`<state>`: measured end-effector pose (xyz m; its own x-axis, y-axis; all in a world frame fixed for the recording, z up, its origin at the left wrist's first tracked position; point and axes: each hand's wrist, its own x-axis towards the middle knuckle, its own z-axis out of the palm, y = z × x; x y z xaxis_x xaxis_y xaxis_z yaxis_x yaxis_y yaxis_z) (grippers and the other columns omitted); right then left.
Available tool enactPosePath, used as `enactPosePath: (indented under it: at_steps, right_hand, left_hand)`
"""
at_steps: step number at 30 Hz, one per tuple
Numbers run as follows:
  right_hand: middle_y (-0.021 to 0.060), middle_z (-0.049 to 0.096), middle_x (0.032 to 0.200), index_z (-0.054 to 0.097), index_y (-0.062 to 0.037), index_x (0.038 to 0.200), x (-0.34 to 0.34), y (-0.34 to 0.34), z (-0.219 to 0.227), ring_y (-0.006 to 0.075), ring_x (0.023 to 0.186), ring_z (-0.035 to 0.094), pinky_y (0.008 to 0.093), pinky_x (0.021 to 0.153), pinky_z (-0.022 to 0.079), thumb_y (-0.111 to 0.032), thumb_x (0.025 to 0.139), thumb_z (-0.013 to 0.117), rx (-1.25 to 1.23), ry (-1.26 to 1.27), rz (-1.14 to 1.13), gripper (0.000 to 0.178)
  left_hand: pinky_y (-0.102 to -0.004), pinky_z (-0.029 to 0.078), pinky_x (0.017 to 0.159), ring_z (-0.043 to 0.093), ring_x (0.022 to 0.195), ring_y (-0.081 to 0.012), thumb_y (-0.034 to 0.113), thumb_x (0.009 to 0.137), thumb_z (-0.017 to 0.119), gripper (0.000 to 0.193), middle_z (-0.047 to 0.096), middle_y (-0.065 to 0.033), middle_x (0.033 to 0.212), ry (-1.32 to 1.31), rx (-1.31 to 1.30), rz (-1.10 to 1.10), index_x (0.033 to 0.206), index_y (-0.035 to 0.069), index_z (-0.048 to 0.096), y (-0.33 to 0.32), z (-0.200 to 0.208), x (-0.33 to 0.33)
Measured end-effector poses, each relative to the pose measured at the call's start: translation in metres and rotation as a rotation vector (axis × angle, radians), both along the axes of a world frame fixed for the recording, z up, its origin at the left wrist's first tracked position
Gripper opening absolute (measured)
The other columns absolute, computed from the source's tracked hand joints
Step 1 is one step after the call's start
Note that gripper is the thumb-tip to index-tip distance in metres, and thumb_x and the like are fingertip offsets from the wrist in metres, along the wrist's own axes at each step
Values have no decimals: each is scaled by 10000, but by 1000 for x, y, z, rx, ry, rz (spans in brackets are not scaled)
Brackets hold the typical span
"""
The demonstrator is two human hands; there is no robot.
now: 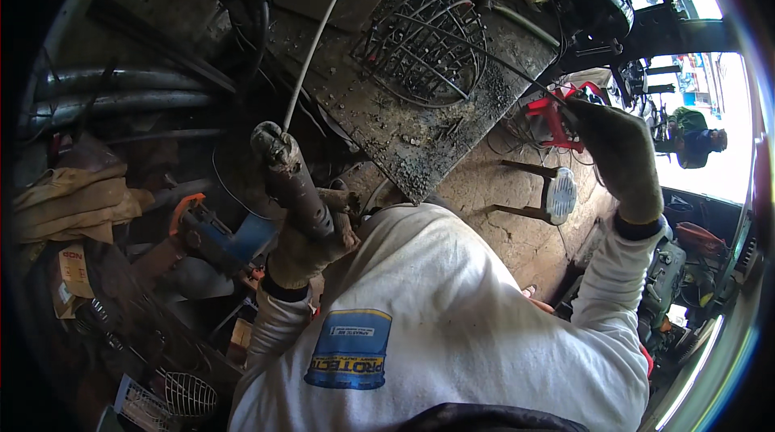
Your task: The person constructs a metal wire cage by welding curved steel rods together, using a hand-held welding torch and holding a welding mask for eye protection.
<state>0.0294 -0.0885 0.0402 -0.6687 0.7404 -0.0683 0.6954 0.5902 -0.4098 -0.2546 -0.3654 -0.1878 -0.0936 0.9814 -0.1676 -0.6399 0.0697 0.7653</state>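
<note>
My left hand (307,250), in a worn work glove, is wrapped round a dark, scuffed welding electrode holder (295,182). A pale welding rod (319,32) sticks up from its head, leaning right, apart from the workpiece. My right hand (620,153), in a dark glove, is closed round the end of a thin dark metal rod (517,69). That rod slants leftwards across a round wire frame (428,44) made of curved and crossed bars. The frame lies on a dirty steel worktable (379,129); whether the rod touches it I cannot tell.
Dark grit (416,178) covers the table's near corner. A small stool (559,194) and a red chair (557,121) stand on the floor to the right. Metal pipes (121,93), folded brown cloth (77,202) and a blue-orange tool (230,234) lie at left. Machinery (666,278) stands at right.
</note>
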Motion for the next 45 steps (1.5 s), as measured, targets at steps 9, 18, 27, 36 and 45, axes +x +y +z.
enactPosePath:
  at_steps: [9,18,27,36,45]
  right_hand:
    - [127,738,913,718,-11,1173,5,-5,32,141,784,679,307,715,523,-44,917,628,65,-145,-58,273]
    - [143,744,901,732,-81,1137,-20,-5,6,243,762,733,345,675,572,-94,941,623,88,-114,67,225]
    - [164,731,958,726,-78,1145,1,-11,-43,316,844,720,385,722,561,-152,956,609,232,16,98,234]
    - [161,722,965,708,-84,1158,4,-8,-49,321,854,716,390,733,563,-135,942,610,282,22,155,242]
    - [149,729,930,701,-120,1197,17,5,-62,309,852,720,387,742,566,-178,969,587,351,63,227,261]
  left_hand:
    - [-285,575,744,690,847,-148,202,774,892,686,673,-43,914,-101,-117,-44,1309,26,500,-13,7,-13]
    - [-278,504,759,638,828,-119,331,779,887,695,666,-36,906,273,-50,-166,1266,20,501,-14,14,-11]
    - [-364,526,882,673,916,-184,392,812,850,673,684,-61,943,88,-121,48,1241,22,487,-19,29,13]
    - [-373,532,846,655,862,-201,386,891,771,574,654,-61,890,148,-92,200,1233,28,480,-19,38,70]
    - [-372,574,814,683,866,-206,341,837,835,637,644,-80,942,-74,-284,280,1274,16,504,-24,43,119]
